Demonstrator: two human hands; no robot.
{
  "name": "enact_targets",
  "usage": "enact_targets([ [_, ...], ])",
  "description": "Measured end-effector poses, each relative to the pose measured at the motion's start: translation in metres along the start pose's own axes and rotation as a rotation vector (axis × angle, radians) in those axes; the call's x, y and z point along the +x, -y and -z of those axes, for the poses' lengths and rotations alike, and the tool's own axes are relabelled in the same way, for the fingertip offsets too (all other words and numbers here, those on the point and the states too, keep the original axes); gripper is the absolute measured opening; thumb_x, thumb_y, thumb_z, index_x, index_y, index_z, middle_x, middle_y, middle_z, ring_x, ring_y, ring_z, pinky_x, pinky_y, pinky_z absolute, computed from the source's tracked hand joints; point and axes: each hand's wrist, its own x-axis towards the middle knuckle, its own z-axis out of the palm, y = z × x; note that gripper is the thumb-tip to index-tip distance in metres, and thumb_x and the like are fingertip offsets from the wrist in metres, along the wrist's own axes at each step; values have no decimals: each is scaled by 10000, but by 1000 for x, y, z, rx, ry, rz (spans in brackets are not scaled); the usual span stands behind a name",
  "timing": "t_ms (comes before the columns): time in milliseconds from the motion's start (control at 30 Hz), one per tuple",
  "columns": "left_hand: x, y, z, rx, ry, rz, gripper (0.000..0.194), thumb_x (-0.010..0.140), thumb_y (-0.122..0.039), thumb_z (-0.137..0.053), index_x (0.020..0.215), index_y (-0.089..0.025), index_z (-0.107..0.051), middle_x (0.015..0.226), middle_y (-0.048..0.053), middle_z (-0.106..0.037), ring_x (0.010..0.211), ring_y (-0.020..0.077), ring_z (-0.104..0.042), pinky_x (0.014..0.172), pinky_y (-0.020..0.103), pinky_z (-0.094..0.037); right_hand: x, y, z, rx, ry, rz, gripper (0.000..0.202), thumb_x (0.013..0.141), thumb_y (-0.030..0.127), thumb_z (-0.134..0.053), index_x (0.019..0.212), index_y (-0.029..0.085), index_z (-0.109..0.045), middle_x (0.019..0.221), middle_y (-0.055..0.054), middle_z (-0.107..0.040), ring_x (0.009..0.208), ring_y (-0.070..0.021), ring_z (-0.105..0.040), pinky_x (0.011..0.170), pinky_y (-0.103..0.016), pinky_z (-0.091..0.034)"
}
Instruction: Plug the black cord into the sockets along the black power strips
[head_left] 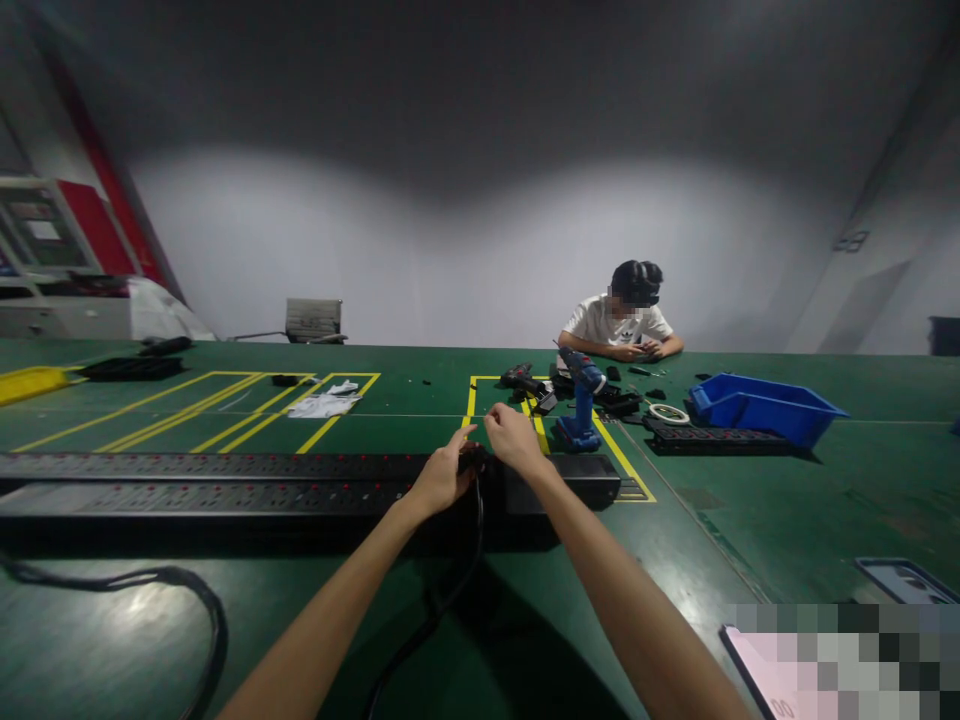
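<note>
Two long black power strips (300, 497) with rows of sockets and small red marks lie across the green table. My left hand (441, 474) is closed around a small dark part at the end of a black cable (480, 520), over the strips. Just right of it, my right hand (511, 437) is closed above the strips, its fingers curled in; what it holds, if anything, is hidden. The cable hangs from between my hands toward the near edge. Another thick black cable (202, 590) curves at the lower left.
A blue cordless drill (581, 400) stands beyond my right hand, near a second drill (523, 378) and black parts. Further right are a blue bin (765, 400) and a black strip (720, 440). A person (622, 320) sits opposite. White papers (324, 402) lie left.
</note>
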Motion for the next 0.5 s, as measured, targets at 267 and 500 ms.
enact_targets([
  [267,0,7,0,-74,-70,74,986,691,-148,-675,1477,-194,-82,1113,120,-652,978,235,-640,859,382,-490,29,27,-44,-86,258,-112,352,798,349,-538,1050,135,-657,1099,-203,-643,1035,-341,-608,799,-421,-480],
  [500,3,6,1,-159,-36,107,1047,685,-163,-686,1481,-172,-6,1047,93,-676,885,209,-658,821,359,-502,34,27,-54,-42,288,-196,340,747,360,-606,992,148,-710,1068,-191,-666,1027,-335,-621,809,-421,-506],
])
